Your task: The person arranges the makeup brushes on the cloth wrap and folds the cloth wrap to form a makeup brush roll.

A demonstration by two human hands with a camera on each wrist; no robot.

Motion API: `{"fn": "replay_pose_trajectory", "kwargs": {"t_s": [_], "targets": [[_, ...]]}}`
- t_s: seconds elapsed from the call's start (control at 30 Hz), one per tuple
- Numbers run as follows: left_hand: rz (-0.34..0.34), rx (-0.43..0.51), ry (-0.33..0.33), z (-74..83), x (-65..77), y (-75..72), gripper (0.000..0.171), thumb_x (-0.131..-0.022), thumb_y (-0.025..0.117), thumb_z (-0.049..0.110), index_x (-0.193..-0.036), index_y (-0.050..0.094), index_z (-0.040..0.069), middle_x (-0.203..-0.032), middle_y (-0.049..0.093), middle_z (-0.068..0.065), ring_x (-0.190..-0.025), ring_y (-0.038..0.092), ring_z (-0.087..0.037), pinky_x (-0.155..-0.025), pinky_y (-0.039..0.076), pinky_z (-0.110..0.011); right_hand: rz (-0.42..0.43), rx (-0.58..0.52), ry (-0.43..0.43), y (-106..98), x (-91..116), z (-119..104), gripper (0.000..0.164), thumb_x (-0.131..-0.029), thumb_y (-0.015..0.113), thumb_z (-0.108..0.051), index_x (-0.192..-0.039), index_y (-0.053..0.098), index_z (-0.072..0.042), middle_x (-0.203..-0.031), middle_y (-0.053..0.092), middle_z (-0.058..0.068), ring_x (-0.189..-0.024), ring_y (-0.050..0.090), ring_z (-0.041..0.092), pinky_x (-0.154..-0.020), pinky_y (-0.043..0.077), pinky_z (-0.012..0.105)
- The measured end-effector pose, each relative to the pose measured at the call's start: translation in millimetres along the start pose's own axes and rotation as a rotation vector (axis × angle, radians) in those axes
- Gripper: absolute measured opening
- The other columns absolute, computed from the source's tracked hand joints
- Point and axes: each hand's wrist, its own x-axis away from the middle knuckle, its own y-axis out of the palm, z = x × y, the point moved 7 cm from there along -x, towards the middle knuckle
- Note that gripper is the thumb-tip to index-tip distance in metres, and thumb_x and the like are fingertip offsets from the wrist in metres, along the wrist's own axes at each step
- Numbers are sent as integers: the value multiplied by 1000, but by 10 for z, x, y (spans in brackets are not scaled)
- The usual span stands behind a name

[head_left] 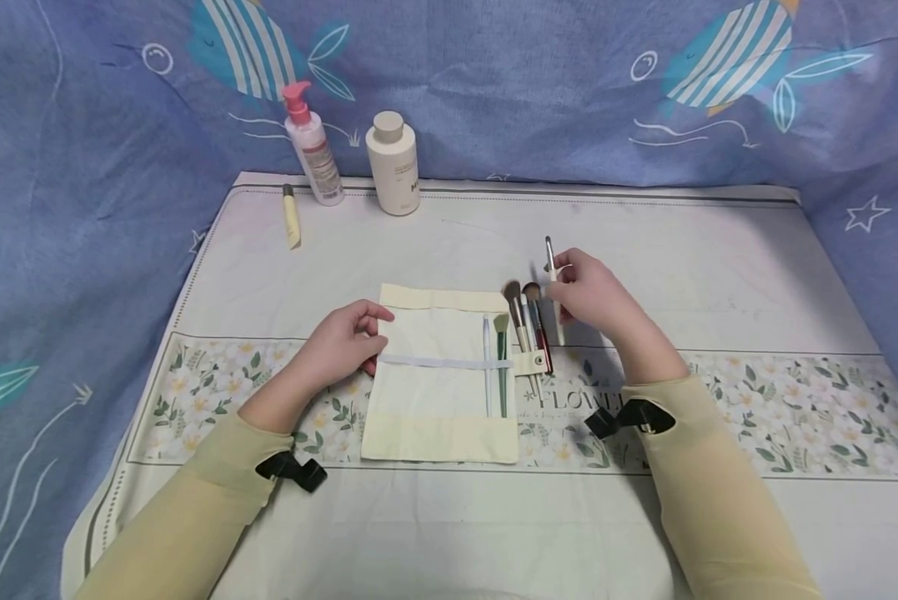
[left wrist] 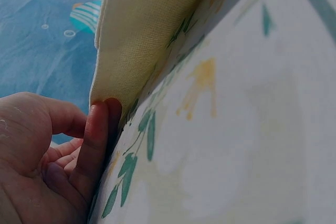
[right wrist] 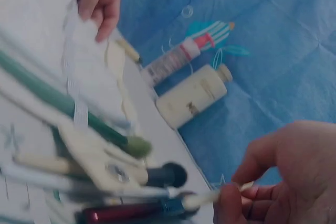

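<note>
The right hand (head_left: 587, 287) held a slim brush (head_left: 550, 260) pinched between thumb and fingers, beyond and to the right of the cloth roll (head_left: 426, 392), which served as landmark. On that side of the roll, the white tablecloth (head_left: 704, 267) ran on broadly, giving the right hand room outward and away; close on its inner side lay loose brushes (head_left: 512, 292), among them a red-handled brush (head_left: 543, 335), beside the roll's right edge. A snap strap (head_left: 529, 362) reached from that edge across them. Beyond the roll, toward the far left, stood a pump bottle (head_left: 317, 158) and a white bottle (head_left: 393, 171); a small tube (head_left: 292, 221) lay nearer. The left hand (head_left: 343, 337) gripped the roll's left edge, thumb and finger close together at the cloth. The right forearm came in from the near right of the roll, the hand turned inward and its fingers bent. The slim brush's long axis ran near to far, roughly along the roll's right edge; its dark tip pointed away from the person, slightly left. Within the roll, a green brush (head_left: 502, 375) and a pale brush (head_left: 487, 392) lay in the same general direction beneath an elastic band (head_left: 437, 362).
</note>
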Motion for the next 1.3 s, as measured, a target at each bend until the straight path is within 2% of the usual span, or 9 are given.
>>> {"fn": "replay_pose_trajectory", "kwargs": {"t_s": [0.13, 0.27, 0.4, 0.57, 0.7, 0.83, 1.07, 1.3], "targets": [[1, 3, -5, -12, 2, -1, 30, -94, 58, 11, -123, 55, 13, -83, 57, -13, -58, 65, -26, -57, 52, -36, -28, -210, -40, 100, 13, -103, 23, -97, 49, -14, -111, 48, 3, -76, 53, 13, -63, 59, 26, -60, 56, 39], [2, 0, -8, -24, 4, 2, 30, -94, 59, 12, -124, 55, 14, -83, 57, -13, -58, 65, -26, -57, 52, -36, -27, -290, -53, 178, 2, -160, 25, -100, 51, -21, -102, 53, 4, -71, 51, 12, -65, 61, 28, -61, 56, 38], [5, -2, -12, -21, 8, 3, 30, -94, 59, 12, -124, 55, 14, -84, 57, -13, -58, 65, -26, -57, 52, -36, -6, -294, -45, 229, -41, -190, 19, -98, 54, -18, -103, 52, 0, -71, 53, 11, -66, 62, 28, -62, 56, 38], [1, 1, -14, -9, 9, 8, 30, -95, 58, 11, -124, 55, 13, -83, 57, -12, -58, 65, -26, -57, 52, -35, -7, -318, -30, 293, -96, -233, 19, -95, 55, -12, -110, 48, -2, -73, 59, 14, -65, 65, 28, -62, 56, 39], [3, -2, -9, -4, -2, 4, 30, -95, 58, 10, -124, 55, 13, -82, 57, -12, -58, 65, -26, -57, 51, -35, -19, -336, -31, 356, -125, -282, 14, -96, 52, -13, -103, 46, -3, -73, 61, 16, -63, 66, 29, -61, 56, 41], [0, 2, -7, -2, -12, 2, 30, -95, 58, 10, -125, 54, 13, -82, 57, -12, -58, 65, -26, -57, 51, -35, -33, -375, -34, 429, -139, -332, 16, -100, 50, -18, -96, 45, -3, -73, 61, 17, -61, 66, 29, -62, 56, 43], [-4, 4, -8, 9, -6, 2, 31, -95, 58, 11, -125, 54, 12, -83, 56, -12, -58, 65, -26, -59, 51, -35, -32, -431, -76, 544, -175, -391, 19, -100, 52, -17, -97, 52, 2, -77, 60, 18, -64, 65, 29, -64, 57, 44], [1, 9, -14, 5, 0, -3, 31, -95, 58, 11, -125, 54, 13, -83, 56, -12, -58, 65, -26, -58, 52, -35, -51, -339, -59, 651, -200, -367, 18, -95, 57, -14, -108, 49, -4, -75, 64, 19, -65, 66, 33, -61, 57, 42]]}}
